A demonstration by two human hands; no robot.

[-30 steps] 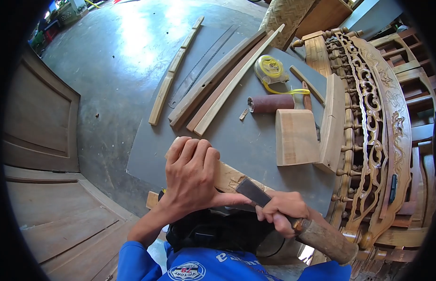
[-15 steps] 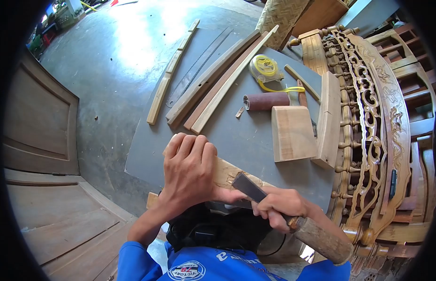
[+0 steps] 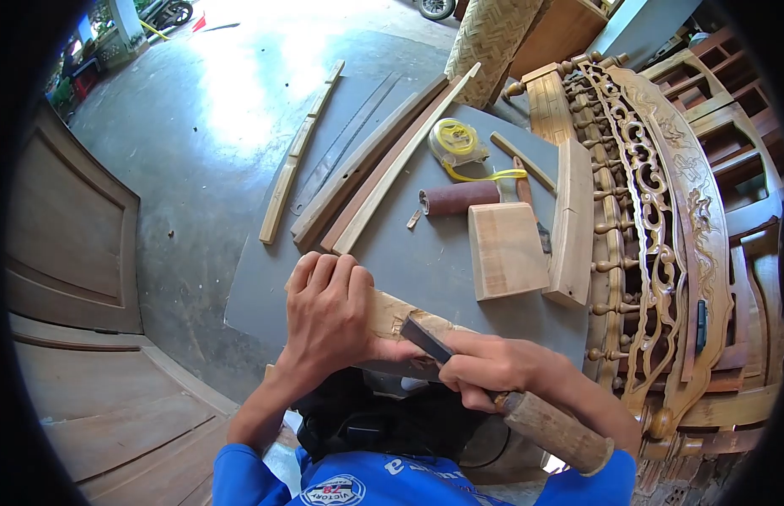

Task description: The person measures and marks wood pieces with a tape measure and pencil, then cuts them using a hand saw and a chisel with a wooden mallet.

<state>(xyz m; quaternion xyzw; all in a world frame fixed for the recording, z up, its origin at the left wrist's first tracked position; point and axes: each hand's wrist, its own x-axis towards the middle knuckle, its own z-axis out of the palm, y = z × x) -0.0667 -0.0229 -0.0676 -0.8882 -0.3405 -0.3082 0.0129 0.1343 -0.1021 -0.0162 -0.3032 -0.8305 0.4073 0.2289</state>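
In the head view, your left hand was clasped over a pale piece of wood, its fingers curled across the far edge. That piece lay in front of your lap, slanting from under your left hand toward 4 o'clock; what held it from below could not be made out. Your right hand was clenched around a chisel, near where the blade met the thick wooden handle. The handle pointed to 4 o'clock and the blade to 10 o'clock, its tip at a rough notch in the wood; you couldn't tell how deep it bit.

Beyond, on the grey tabletop, a notched strip and a saw blade lay at 12 o'clock from your left hand, with a tape measure at 1 o'clock. From your right hand, a wooden block stood at 12 o'clock, a curved block at 1 o'clock and a carved panel at 2 o'clock.
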